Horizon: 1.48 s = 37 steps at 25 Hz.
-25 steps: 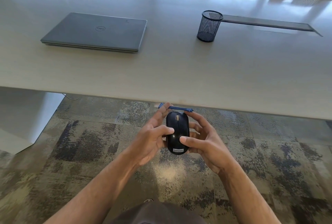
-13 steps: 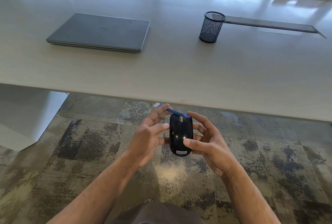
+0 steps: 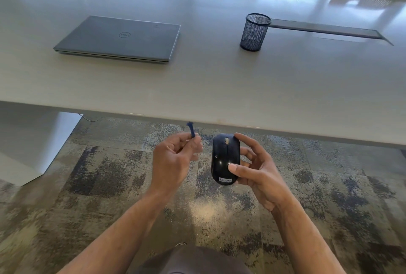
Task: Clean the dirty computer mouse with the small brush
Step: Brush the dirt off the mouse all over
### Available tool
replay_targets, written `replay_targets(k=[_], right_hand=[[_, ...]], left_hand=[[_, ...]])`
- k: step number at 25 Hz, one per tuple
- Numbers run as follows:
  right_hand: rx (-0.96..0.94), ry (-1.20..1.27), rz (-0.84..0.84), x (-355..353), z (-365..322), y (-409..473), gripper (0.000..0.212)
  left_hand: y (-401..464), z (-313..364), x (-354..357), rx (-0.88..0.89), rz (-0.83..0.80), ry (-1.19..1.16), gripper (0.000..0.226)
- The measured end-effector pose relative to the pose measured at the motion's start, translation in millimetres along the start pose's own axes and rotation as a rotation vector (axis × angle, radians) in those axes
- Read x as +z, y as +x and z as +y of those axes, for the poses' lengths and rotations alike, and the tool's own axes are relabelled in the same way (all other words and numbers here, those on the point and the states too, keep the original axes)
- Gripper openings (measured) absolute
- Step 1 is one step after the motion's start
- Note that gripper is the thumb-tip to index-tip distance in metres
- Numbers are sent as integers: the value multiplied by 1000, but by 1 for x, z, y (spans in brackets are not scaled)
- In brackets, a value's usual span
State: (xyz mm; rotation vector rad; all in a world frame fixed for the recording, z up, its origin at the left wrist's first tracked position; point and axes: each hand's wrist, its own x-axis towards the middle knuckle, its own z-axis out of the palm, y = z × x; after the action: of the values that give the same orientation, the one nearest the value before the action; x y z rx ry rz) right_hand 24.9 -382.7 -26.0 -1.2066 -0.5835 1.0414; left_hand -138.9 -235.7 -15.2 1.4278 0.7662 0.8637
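A black computer mouse (image 3: 224, 159) with a Lenovo label is held in the air below the table's near edge. My right hand (image 3: 257, 168) grips it from the right, thumb on its top and fingers round its side. My left hand (image 3: 175, 157) is a short way to the left of the mouse, apart from it, fingers curled round a small blue brush (image 3: 191, 129). The brush's end sticks up above the fingers; the rest of it is hidden in the hand and blurred.
A pale table (image 3: 219, 89) spans the view ahead. On it lie a closed grey laptop (image 3: 119, 39) at the left and a black mesh pen cup (image 3: 254, 32) at the right, next to a long cable slot (image 3: 325, 29). Patterned carpet (image 3: 105, 177) lies below.
My left hand has pulled away to the left from the mouse, taking the blue brush, which lay across the mouse's front before. The mouse now rests in my right hand alone.
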Motion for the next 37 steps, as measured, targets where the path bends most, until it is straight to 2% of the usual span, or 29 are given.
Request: replay_targets(k=[4, 9, 12, 17, 24, 27, 32, 34, 37], right_hand=[[15, 97, -2, -2, 1, 1, 76], [32, 167, -6, -6, 2, 2, 74], [34, 192, -29, -7, 1, 2, 78], [39, 213, -65, -4, 0, 2, 80], [54, 232, -89, -1, 1, -2, 74], [64, 195, -78, 1, 3, -4, 73], [86, 172, -78, 2, 0, -6, 83], [85, 163, -69, 0, -1, -6, 84], [86, 156, -70, 0, -1, -6, 88]], left_hand=[[1, 5, -4, 50, -36, -11, 4], [-3, 9, -11, 73, -94, -158, 10], [-10, 9, -16, 163, -171, -263, 10], [-15, 1, -14, 239, -280, -261, 18], [-1, 3, 0, 201, -135, -248, 14], [7, 1, 5, 203, -62, -173, 15], [10, 6, 4, 157, 12, -126, 12], [8, 12, -2, 169, -32, -139, 11], [5, 20, -9, 270, -248, -137, 11]])
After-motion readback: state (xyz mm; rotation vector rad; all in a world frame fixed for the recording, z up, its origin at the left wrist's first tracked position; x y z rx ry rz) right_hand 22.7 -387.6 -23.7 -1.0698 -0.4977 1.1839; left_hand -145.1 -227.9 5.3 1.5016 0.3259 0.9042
